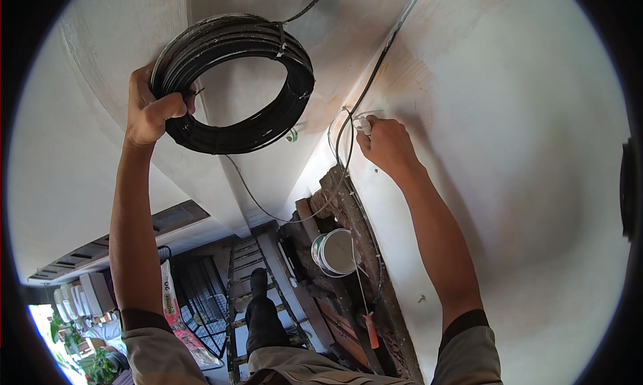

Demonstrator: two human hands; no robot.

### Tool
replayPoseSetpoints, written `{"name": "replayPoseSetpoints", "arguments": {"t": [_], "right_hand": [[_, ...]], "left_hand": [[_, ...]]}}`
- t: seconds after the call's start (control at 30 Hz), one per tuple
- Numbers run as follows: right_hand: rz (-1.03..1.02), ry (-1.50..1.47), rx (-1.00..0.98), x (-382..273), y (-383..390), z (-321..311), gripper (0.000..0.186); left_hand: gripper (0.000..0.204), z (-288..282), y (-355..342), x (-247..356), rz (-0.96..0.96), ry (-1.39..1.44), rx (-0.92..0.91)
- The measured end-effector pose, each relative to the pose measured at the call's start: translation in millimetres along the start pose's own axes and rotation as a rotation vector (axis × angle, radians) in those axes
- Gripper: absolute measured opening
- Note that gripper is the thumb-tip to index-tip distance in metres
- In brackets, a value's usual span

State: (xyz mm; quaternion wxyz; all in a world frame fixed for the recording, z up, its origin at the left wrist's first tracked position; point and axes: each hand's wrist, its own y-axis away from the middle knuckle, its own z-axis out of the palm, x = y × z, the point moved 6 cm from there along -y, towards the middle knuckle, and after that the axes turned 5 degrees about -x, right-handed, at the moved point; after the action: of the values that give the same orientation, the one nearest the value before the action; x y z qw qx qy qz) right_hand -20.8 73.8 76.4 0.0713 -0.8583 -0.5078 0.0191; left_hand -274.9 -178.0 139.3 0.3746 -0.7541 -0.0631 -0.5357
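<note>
At the upper left my left hand [157,114] grips a large tied coil of black cable [238,136], thumb folded over its lower left side. One length of dark cable [372,70] runs up along the wall corner; thinner loops hang beside it. My right hand [382,144] is raised against the white wall [522,171], closed on a small white piece [362,125], perhaps a fitting, next to these cables; its exact shape is partly hidden.
Below are a ladder [244,264] with my dark-clothed leg [260,311] on it, a white bucket [335,254], a rough dark ledge [362,231] and a hanging orange-handled tool [372,329]. A black wire cage [201,298] and stacked items [94,294] stand at lower left.
</note>
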Motion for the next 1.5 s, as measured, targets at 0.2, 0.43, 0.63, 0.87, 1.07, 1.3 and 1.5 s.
{"name": "replayPoseSetpoints", "arguments": {"t": [0.2, 0.43, 0.63, 0.87, 1.07, 1.3, 1.5], "right_hand": [[0.044, 0.16, 0.226, 11, -19, -114, 0.028], [0.066, 0.332, 0.554, -27, 2, -277, 0.033], [-0.054, -0.052, 0.213, -21, -12, -89, 0.026], [-0.059, -0.05, 0.06, 31, -11, 64, 0.02], [-0.004, 0.165, 0.214, 24, -42, -64, 0.029], [-0.105, 0.345, 0.531, -34, -30, -231, 0.021], [-0.145, 0.079, 0.172, -35, -12, -103, 0.023]], "left_hand": [[0.045, -5, -2, -10, -0.027, -0.024, -0.012], [0.042, 0, -3, -1, 0.02, 0.022, 0.001], [0.033, -9, 2, -11, -0.022, -0.054, -0.007], [0.029, -3, -2, -7, -0.007, -0.035, 0.0], [0.03, -7, -1, -10, -0.004, -0.044, -0.005], [0.054, -7, -1, -12, -0.059, -0.113, 0.037], [0.054, -8, 0, -16, -0.036, -0.069, 0.044]]}}
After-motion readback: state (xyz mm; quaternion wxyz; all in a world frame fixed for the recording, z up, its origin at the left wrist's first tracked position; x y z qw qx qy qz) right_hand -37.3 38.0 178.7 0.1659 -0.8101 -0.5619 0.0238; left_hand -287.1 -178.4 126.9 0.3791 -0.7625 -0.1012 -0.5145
